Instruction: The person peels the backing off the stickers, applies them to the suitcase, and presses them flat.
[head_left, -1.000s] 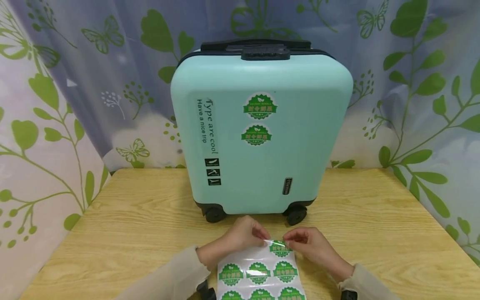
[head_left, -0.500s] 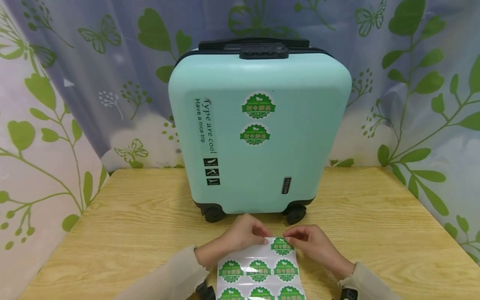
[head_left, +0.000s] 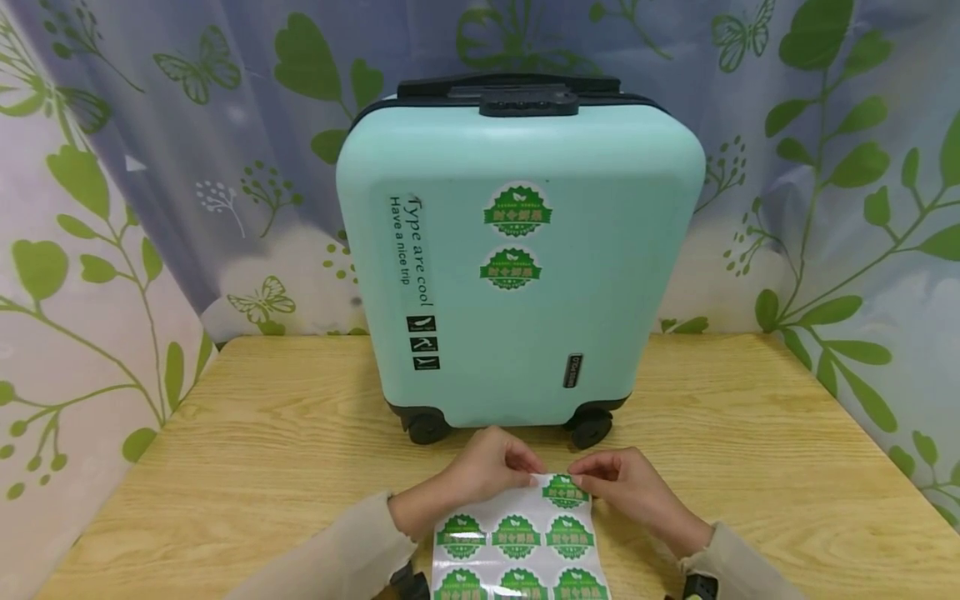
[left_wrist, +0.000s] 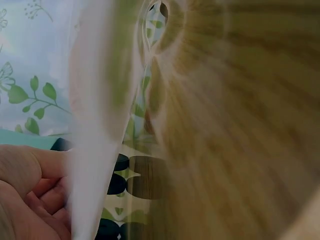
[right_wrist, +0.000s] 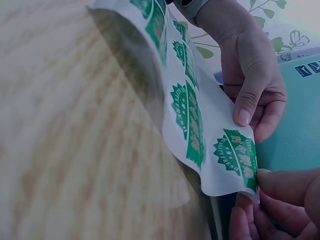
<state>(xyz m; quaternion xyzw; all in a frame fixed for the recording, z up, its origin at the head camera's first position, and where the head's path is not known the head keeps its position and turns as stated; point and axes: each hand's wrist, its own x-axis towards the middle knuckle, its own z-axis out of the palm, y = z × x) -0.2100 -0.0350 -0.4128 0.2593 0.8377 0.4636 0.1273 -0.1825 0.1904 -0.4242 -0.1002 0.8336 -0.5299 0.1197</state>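
A white sheet of round green stickers (head_left: 517, 537) lies between my two hands, held by its far edge. My left hand (head_left: 487, 467) pinches that edge left of the last sticker in the top row; its thumb rests on the sheet's face in the right wrist view. With thumb and fingers my right hand (head_left: 626, 490) pinches the far right corner, at the sticker (right_wrist: 237, 155) there. The sheet bends in waves in the right wrist view. In the left wrist view the sheet (left_wrist: 92, 165) is blurred and partly blocks the left hand (left_wrist: 30, 195).
Behind the hands a mint-green suitcase (head_left: 600, 250) stands upright on black wheels (head_left: 429, 428). Two green stickers, an upper sticker (head_left: 517, 210) and a lower sticker (head_left: 510, 268), are on its front. A wooden table (head_left: 285, 433) bears everything; a leaf-patterned curtain (head_left: 225, 167) hangs behind.
The glare on the sheet has shifted, and the sticker at the right corner shows more fully. Both hands keep their grip and have barely moved.
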